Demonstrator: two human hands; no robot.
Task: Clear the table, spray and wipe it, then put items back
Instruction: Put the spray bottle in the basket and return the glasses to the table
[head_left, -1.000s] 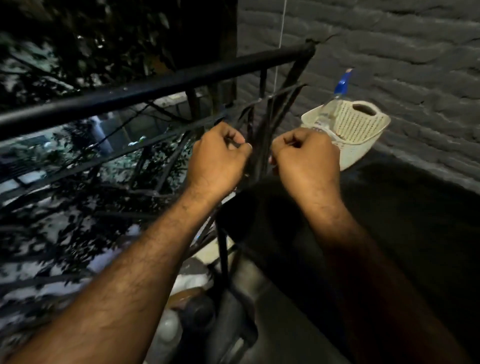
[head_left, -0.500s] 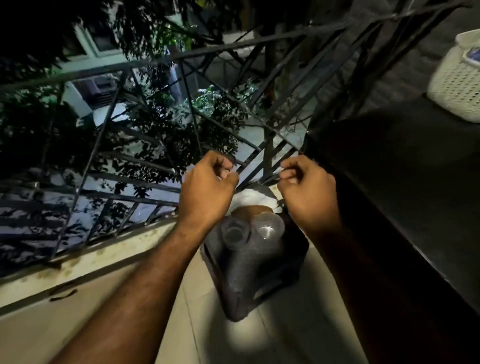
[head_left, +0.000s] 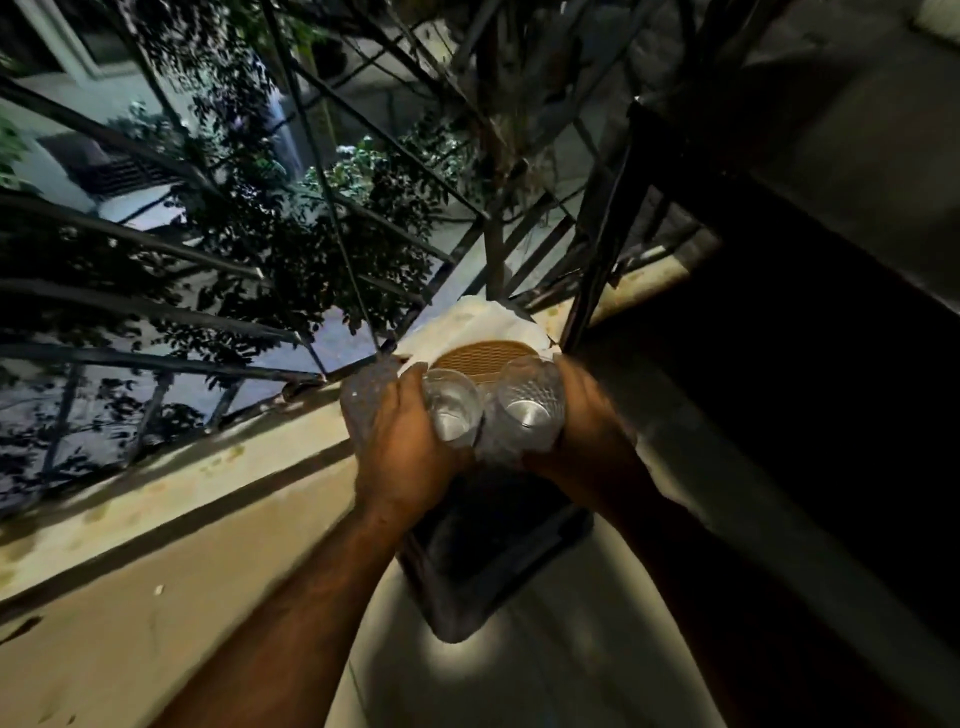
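Both hands are now down at floor level after leaving the railing bars they were pinching 0.5 s ago, and the view is tipping further down with them. Left hand (head_left: 405, 457) is curling round the left glass (head_left: 451, 410), thumb lying along its rim. Right hand (head_left: 589, 431) is wrapping round the right glass (head_left: 530, 410) from the outer side. The 2 glasses are clear, upright, mouths up, and touching each other between the hands. A textured clear piece (head_left: 363, 400) is showing just beside the left knuckles; cannot tell whether the fingers are holding it too. The glasses are sitting over the far end of a dark tray (head_left: 483, 566) that is lying on the pale floor (head_left: 571, 670). A brown woven disc (head_left: 483, 356) is lying just behind the glasses, on a white cloth (head_left: 478, 319). The dark table (head_left: 810, 171) is standing to the right, well apart from the glasses, its leg near the cloth. The black railing (head_left: 156, 312) is running along the left above a stained ledge (head_left: 156, 493), with leaves behind it.
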